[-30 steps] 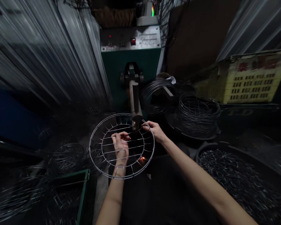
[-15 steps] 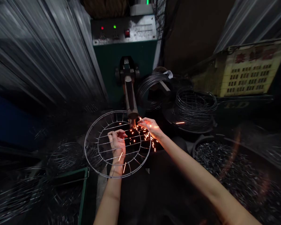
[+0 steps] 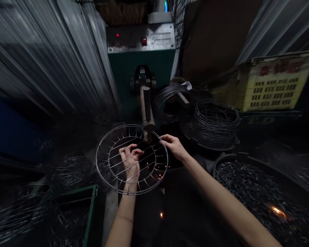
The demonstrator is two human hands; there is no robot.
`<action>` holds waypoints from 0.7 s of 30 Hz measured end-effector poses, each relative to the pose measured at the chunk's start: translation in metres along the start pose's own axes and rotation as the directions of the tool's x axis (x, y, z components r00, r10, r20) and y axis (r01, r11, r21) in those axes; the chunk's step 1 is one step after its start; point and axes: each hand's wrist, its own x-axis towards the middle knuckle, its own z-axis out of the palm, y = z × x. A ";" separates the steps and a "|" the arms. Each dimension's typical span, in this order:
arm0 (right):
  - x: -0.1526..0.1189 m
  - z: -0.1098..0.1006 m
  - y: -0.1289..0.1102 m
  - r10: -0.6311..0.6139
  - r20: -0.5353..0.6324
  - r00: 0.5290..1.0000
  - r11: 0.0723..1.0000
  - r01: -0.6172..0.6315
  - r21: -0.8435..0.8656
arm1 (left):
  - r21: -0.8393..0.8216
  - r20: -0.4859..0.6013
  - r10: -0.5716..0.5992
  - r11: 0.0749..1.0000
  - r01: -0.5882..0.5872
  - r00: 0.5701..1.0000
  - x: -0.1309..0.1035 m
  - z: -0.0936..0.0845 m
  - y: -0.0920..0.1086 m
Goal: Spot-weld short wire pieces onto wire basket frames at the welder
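Observation:
A round wire rack [image 3: 167,162], with two outer rings, a smaller inner ring and parallel cross wires, lies roughly level under the upper arm of a spot welder [image 3: 146,106]. My left hand [image 3: 130,163] is beneath the rack, its bent fingers gripping among the cross wires near the middle. At the right rim, my right hand [image 3: 176,146] pinches the outer ring between thumb and fingers. The welder's electrode tip [image 3: 146,135] is over the far right part of the rack, between the two hands. Whether it touches a wire cannot be made out.
The green welder cabinet [image 3: 141,58] stands behind. Wire coils [image 3: 172,94] and stacked wire rings [image 3: 216,118] are at right, beside a yellow crate [image 3: 275,85]. A tub of short metal pieces [image 3: 247,181] is at lower right, a green bin [image 3: 91,212] at lower left. Sparks fall below the rack.
The bright spark burst at the electrode has died to a few falling sparks. The panel's green light has gone out. My right hand has shifted slightly right, away from the electrode.

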 end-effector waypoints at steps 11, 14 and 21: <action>-0.002 0.002 0.003 0.037 0.013 0.999 0.999 -0.038 0.026 | -0.025 -0.030 0.082 0.996 -0.083 0.996 0.008 0.008 0.003; 0.009 0.008 0.002 0.012 0.015 1.000 0.999 -0.013 0.044 | -0.025 -0.031 0.081 0.996 -0.082 0.996 0.014 0.011 0.000; 0.026 0.017 0.001 -0.006 0.009 1.000 0.999 0.006 0.035 | -0.025 -0.033 0.109 0.994 -0.110 0.994 0.019 0.010 -0.003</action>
